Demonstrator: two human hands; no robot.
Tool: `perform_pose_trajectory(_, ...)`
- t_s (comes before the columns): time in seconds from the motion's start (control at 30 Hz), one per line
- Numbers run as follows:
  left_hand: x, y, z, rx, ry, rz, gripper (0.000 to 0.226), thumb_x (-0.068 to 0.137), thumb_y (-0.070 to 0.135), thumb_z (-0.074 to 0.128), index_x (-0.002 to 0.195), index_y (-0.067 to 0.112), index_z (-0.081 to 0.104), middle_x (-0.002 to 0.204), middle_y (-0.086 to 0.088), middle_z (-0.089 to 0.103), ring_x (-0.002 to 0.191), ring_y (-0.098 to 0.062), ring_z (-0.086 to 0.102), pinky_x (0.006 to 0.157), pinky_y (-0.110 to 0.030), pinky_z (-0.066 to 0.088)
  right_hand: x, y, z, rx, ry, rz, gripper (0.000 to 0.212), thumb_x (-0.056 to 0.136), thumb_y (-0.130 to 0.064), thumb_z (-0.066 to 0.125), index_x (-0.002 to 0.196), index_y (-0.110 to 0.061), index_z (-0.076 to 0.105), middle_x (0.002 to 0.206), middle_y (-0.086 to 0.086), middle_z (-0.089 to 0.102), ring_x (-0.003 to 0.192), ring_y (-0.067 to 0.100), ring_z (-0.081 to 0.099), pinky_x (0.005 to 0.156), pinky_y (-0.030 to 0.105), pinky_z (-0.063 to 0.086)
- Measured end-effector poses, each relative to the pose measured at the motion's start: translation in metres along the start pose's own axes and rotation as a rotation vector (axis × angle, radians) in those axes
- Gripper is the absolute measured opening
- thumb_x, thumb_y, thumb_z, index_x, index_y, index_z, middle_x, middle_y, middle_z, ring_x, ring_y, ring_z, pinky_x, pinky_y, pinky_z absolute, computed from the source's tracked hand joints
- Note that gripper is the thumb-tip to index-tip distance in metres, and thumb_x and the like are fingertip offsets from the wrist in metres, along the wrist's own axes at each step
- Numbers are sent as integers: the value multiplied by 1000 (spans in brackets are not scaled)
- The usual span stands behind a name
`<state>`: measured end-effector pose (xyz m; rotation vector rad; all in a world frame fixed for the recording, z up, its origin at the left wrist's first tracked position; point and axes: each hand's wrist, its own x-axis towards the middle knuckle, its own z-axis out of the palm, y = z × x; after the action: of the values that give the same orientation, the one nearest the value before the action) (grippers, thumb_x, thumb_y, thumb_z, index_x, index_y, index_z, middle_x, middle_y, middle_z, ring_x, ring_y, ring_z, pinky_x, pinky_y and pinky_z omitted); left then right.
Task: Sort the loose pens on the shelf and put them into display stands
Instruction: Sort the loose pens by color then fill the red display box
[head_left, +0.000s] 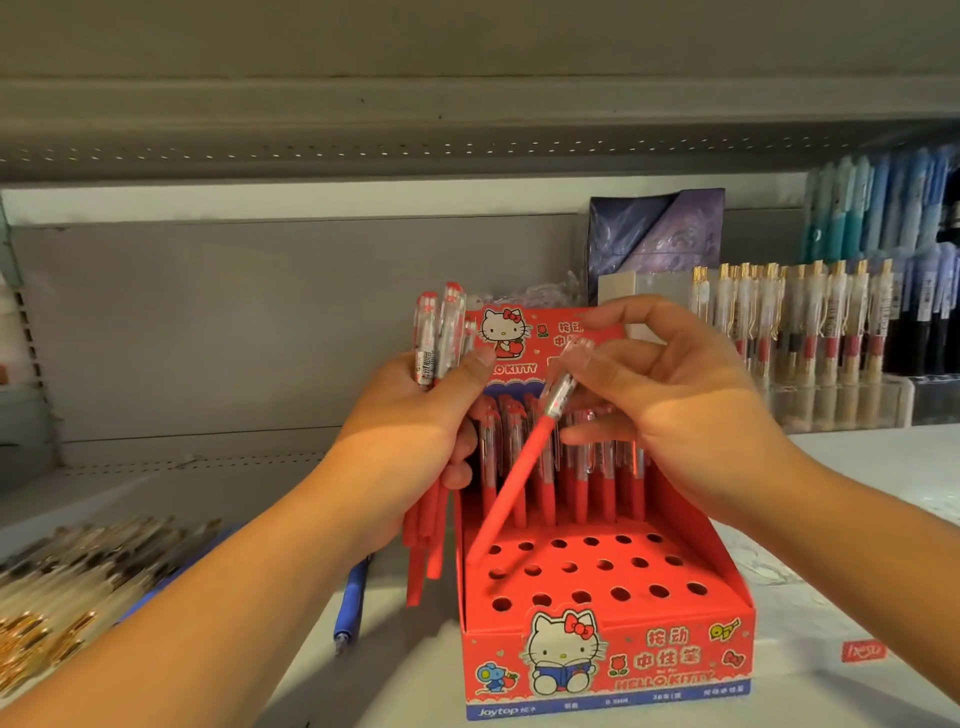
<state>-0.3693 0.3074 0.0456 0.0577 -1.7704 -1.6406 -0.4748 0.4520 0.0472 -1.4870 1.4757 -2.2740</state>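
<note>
Red display stand (608, 660) sits on the shelf (841, 499), front panel toward the camera. Upright red pens (576, 488) fill its back row, with rows of holes in front of them. Left hand (410, 415): fingers curled round a bundle of red pens (426, 530), held upright just left of the stand. Right hand (691, 415): pinches a single red pen (519, 467) at its clear upper end. This pen is tilted, tip down-left by the stand's left holes; whether it touches cannot be told. Blue pen (350, 603) lies on the shelf left of the stand. Heap of loose pens (78, 571) at far left.
</note>
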Motion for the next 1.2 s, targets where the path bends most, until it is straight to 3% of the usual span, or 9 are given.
perform_pose_trajectory(0.2, 2, 0, 0, -12, 44, 15, 25, 96, 25, 60, 80, 9, 48, 54, 1, 47, 38, -11, 33, 36, -19, 27, 0, 13, -1, -268, 56, -64, 26, 81, -6, 75, 88, -25, 60, 69, -1, 64, 59, 17, 69, 49, 39, 59)
perform_pose_trajectory(0.37, 1, -1, 1, -3, 38, 17, 26, 95, 25, 60, 80, 8, 48, 53, 3, 47, 37, -11, 35, 35, -19, 29, 2, 18, -4, -376, 25, -94, 31, 82, -13, 77, 83, -39, 60, 76, -3, 65, 64, 28, 71, 56, 51, 60)
perform_pose_trajectory(0.53, 2, -1, 0, -12, 34, 23, 24, 94, 26, 61, 85, 6, 51, 57, 0, 49, 38, -12, 35, 35, -20, 28, -2, 18, -3, -354, -48, -152, 31, 82, -11, 75, 85, -36, 56, 76, -5, 61, 60, 30, 68, 53, 48, 59)
perform_pose_trajectory(0.67, 5, -1, -3, -24, 40, 42, 23, 95, 25, 61, 87, 5, 53, 62, -4, 49, 39, -13, 35, 37, -20, 30, -7, 17, 2, -398, -119, -163, 39, 73, -22, 81, 87, -39, 49, 79, -2, 64, 53, 31, 67, 49, 45, 56)
perform_pose_trajectory(0.73, 5, -1, -4, -24, 36, 50, 24, 95, 25, 61, 84, 6, 52, 62, -5, 49, 39, -13, 35, 37, -20, 30, -8, 18, 3, -402, -130, -164, 44, 70, -27, 85, 82, -43, 46, 79, -1, 67, 53, 28, 68, 52, 44, 57)
perform_pose_trajectory(0.8, 5, -2, -4, -23, 32, 51, 24, 95, 25, 61, 83, 6, 53, 63, -5, 49, 39, -13, 35, 37, -21, 30, -8, 20, 4, -404, -170, -156, 36, 66, -30, 82, 81, -39, 50, 76, -2, 67, 56, 22, 69, 55, 38, 58)
perform_pose_trajectory(0.97, 4, -2, -4, -12, 22, 48, 25, 95, 27, 61, 90, 3, 55, 62, -5, 48, 38, -13, 35, 36, -20, 30, -5, 23, -1, -476, -264, -123, 38, 77, -3, 79, 100, -30, 66, 87, -1, 69, 75, 15, 70, 76, 32, 59)
perform_pose_trajectory(1.1, 4, -2, -5, -7, 2, 55, 31, 95, 29, 61, 81, 2, 56, 62, -11, 45, 38, -14, 35, 37, -21, 30, -7, 19, -5, -606, -392, -105, 44, 84, -12, 75, 118, -37, 64, 100, -8, 68, 91, 14, 68, 82, 41, 57)
perform_pose_trajectory(1.2, 2, -2, -6, -5, -57, 51, 36, 96, 30, 59, 80, -2, 59, 69, -17, 43, 40, -16, 31, 38, -22, 30, -10, 19, -3, -675, -492, -75, 40, 86, -15, 72, 122, -29, 62, 106, -7, 67, 95, 15, 66, 85, 46, 54)
